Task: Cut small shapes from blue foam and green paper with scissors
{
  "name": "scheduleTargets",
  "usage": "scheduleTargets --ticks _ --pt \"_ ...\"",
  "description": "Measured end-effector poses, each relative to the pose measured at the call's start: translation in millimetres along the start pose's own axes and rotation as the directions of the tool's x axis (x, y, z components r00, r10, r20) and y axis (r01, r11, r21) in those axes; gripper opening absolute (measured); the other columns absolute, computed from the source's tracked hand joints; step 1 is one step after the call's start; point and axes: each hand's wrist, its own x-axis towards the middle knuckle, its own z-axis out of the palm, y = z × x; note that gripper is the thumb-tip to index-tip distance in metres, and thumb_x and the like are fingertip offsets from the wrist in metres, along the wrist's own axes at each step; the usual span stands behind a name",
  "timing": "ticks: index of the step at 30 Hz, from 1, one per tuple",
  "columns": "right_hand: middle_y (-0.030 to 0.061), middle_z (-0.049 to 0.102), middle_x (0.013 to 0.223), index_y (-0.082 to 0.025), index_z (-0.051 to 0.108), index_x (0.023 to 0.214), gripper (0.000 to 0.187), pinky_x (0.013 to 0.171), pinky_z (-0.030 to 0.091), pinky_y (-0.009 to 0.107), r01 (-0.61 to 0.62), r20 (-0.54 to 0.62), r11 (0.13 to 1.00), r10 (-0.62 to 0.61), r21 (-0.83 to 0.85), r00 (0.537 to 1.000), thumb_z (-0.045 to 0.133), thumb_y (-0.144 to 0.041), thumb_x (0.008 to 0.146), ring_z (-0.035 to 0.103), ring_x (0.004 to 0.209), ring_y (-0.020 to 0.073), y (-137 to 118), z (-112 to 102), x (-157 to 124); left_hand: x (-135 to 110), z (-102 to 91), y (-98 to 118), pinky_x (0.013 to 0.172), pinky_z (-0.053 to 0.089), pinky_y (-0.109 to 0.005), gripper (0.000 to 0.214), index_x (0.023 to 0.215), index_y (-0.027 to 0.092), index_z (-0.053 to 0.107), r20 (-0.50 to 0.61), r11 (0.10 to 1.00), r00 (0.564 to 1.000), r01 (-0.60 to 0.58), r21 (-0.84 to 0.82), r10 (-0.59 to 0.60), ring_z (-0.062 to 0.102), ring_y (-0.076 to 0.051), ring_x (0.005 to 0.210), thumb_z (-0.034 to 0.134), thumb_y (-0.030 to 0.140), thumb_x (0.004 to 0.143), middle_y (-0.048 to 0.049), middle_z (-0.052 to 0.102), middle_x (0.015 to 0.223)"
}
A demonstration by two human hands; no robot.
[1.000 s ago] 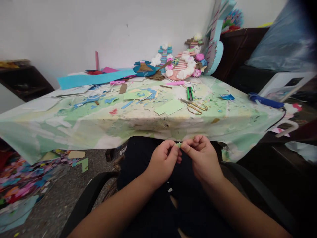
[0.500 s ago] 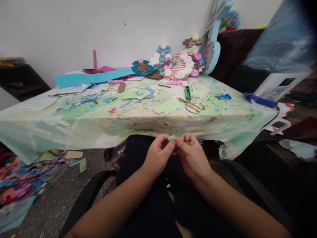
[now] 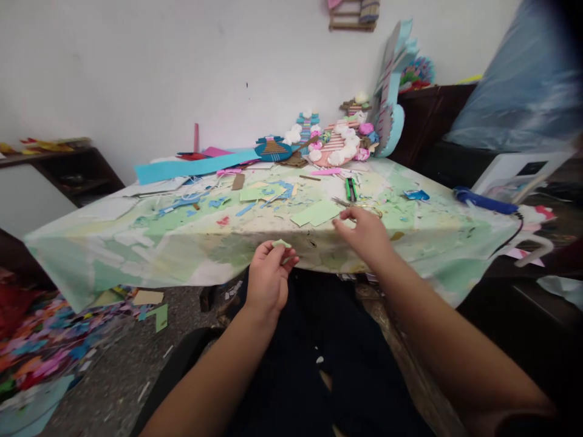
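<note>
In front of the table edge, my left hand (image 3: 268, 276) pinches a small light green piece of paper (image 3: 281, 243) between thumb and fingertips. My right hand (image 3: 364, 233) is over the table's front edge, its thumb and fingers apart with nothing visible between them. Right behind it lie the gold-handled scissors (image 3: 376, 210), partly covered by the fingers; whether they touch cannot be made out. To the left of that hand, larger light green paper sheets (image 3: 315, 213) lie flat on the cloth. A green and black cutter (image 3: 350, 189) rests just beyond the scissors.
Paper scraps (image 3: 262, 192) litter the tablecloth (image 3: 204, 243). Decorated paper crafts (image 3: 273, 149) stand by the wall. A blue glue gun (image 3: 485, 200) with a black cord lies at the right edge. Colourful scraps (image 3: 54, 340) cover the floor at left.
My hands have parted. The right one moved up and forward to the scissors, while the left shifted left, keeping the small green paper. The view has tilted upward slightly.
</note>
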Motion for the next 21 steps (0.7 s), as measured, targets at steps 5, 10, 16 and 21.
scheduleTargets --ticks 5,10,16,21 --pt "0.0185 0.056 0.096 -0.008 0.056 0.094 0.046 0.067 0.038 0.033 -0.041 0.261 0.785 0.255 -0.618 0.931 0.046 -0.045 0.067 0.051 0.088 0.0282 46.3 -6.8 75.6 7.5 -1.5 8.9 0.053 0.042 -0.019 0.015 0.067 0.015 0.045 -0.006 0.999 1.000 -0.026 -0.024 0.025 0.049 -0.006 0.052 0.059 0.016 0.061 0.0040 0.050 0.055" --pt "0.0190 0.060 0.079 -0.006 0.062 0.076 0.038 0.058 0.037 0.030 0.033 0.401 0.778 0.286 -0.627 0.870 0.055 -0.040 0.061 0.055 0.077 0.0278 54.9 -1.5 95.3 6.6 -0.2 12.6 0.055 0.043 -0.020 0.018 0.071 0.015 0.048 -0.007 0.998 1.000 -0.012 -0.058 0.012 0.050 -0.005 0.052 0.061 0.016 0.059 0.0040 0.051 0.058" --pt "0.0132 0.059 0.068 -0.011 0.059 0.067 0.032 0.051 0.034 0.028 0.028 0.394 0.815 0.249 -0.579 0.885 0.046 -0.040 0.066 0.054 0.067 0.0230 49.7 -20.1 84.5 1.6 1.9 17.7 0.058 0.043 -0.018 0.033 0.090 0.014 0.051 0.072 0.997 0.997 -0.007 -0.074 0.013 0.052 -0.005 0.056 0.062 0.012 0.059 0.0038 0.051 0.062" --pt "0.0029 0.052 0.060 -0.017 0.048 0.073 0.031 0.047 0.033 0.026 -0.144 0.221 0.979 0.174 -0.146 0.960 0.046 -0.048 0.065 0.047 0.052 0.0146 30.2 -43.4 22.8 -1.3 1.9 15.2 0.064 0.043 -0.020 0.034 0.091 0.015 0.051 0.112 0.995 0.993 -0.020 -0.093 0.031 0.053 -0.005 0.059 0.062 0.011 0.059 0.0051 0.050 0.060"
